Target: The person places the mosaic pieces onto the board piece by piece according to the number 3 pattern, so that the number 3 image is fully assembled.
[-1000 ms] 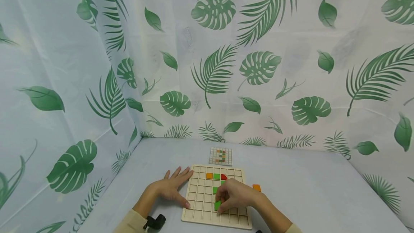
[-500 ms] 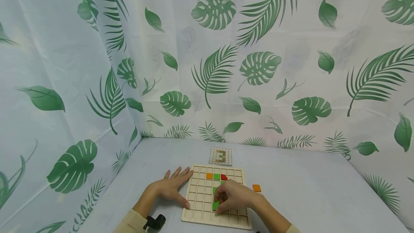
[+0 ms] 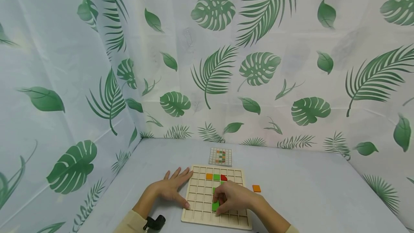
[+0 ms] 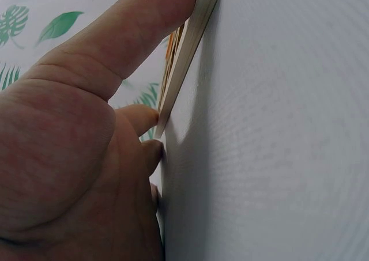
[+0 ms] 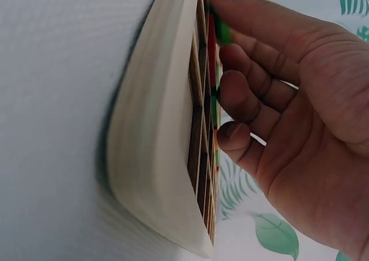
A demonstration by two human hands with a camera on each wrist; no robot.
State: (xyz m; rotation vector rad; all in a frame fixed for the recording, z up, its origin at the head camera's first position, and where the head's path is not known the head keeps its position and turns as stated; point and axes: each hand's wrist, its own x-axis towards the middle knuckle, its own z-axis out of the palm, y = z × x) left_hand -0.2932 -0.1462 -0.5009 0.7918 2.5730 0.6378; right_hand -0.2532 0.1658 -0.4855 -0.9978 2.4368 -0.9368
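Note:
A wooden grid board (image 3: 198, 206) lies on the table in front of me. My right hand (image 3: 235, 196) is over its lower middle, pinching a green square tile (image 3: 215, 206) between thumb and fingers at a cell. In the right wrist view the same green tile (image 5: 222, 30) shows at the thumb tip, close over the grid. My left hand (image 3: 173, 187) rests at the board's left side with fingers spread, its thumb on the edge. Along an upper row sit an orange tile (image 3: 209, 176), a green tile (image 3: 216, 177) and a red rounded tile (image 3: 224, 178). My right hand hides part of the grid.
A loose orange square tile (image 3: 256, 188) lies on the table right of the board. Behind the board is a small card (image 3: 220, 156) printed with a coloured grid pattern. Leaf-patterned cloth (image 3: 213, 74) hangs behind and at the left. A black object (image 3: 156, 222) is by my left wrist.
My right hand has shifted slightly left with the green tile, which now lies flatter over its cell. My left hand has stayed in place.

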